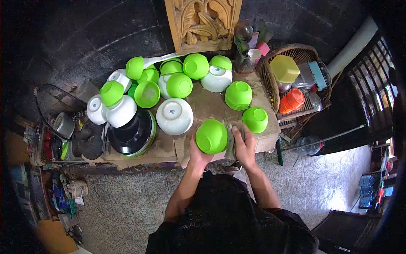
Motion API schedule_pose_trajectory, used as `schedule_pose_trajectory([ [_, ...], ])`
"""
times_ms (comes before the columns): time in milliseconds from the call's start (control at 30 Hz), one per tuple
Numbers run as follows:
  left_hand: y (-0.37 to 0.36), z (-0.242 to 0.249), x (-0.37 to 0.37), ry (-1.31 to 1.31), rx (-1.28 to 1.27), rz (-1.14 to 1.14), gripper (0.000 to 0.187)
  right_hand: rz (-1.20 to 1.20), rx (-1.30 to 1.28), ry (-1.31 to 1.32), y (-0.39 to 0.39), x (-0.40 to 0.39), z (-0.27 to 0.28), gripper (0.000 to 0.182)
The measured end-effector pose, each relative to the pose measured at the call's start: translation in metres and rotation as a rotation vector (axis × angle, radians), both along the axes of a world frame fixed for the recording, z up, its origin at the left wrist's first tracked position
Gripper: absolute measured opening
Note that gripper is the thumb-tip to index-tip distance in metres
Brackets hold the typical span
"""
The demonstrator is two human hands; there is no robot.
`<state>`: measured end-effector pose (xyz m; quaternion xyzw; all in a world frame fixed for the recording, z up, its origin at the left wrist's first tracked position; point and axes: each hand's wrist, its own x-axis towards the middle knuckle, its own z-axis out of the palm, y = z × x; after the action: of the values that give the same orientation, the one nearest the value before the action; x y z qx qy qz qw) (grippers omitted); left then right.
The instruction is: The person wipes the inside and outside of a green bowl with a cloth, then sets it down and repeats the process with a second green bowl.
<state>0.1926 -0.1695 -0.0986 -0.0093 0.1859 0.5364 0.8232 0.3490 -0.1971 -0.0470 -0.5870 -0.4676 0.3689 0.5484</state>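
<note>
Above the front edge of the cardboard-covered table (203,101), my left hand (199,153) is wrapped round the left side of a green bowl (211,136), its base facing the camera. A greyish cloth (231,142) is gripped in my right hand (244,146), close against the bowl's right side. To the right of the held bowl, another green bowl (255,120) lies upside down. A stack of green bowls (238,95) stands behind it. An upturned white bowl (174,116) sits to the left.
Several green and white bowls (179,86) crowd the back left, beside a black-topped round container (132,133). A wicker rack (311,51) with plastic containers is at the right. A utensil holder (244,63) stands at the back, near a carved wooden panel (203,23).
</note>
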Motion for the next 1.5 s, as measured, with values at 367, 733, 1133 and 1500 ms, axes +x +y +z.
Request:
schedule_pose_trajectory([
  [367, 0.009, -0.070, -0.008, -0.187, 0.124, -0.130, 0.038, 0.572, -0.225, 0.187, -0.011, 0.007, 0.023, 0.053],
  [733, 0.002, -0.005, 0.004, 0.208, 0.252, -0.191, 0.058, 0.334, 0.164, -0.778, -0.004, 0.008, 0.013, 0.032],
  [1133, 0.011, -0.035, 0.009, 0.439, 0.141, 0.078, 0.041, 0.483, 0.251, -0.865, -0.018, 0.007, 0.005, 0.030],
  [1500, -0.010, -0.007, 0.020, 1.053, 0.626, 0.044, 0.056, 0.018, 0.209, -0.788, 0.005, 0.011, 0.020, 0.034],
])
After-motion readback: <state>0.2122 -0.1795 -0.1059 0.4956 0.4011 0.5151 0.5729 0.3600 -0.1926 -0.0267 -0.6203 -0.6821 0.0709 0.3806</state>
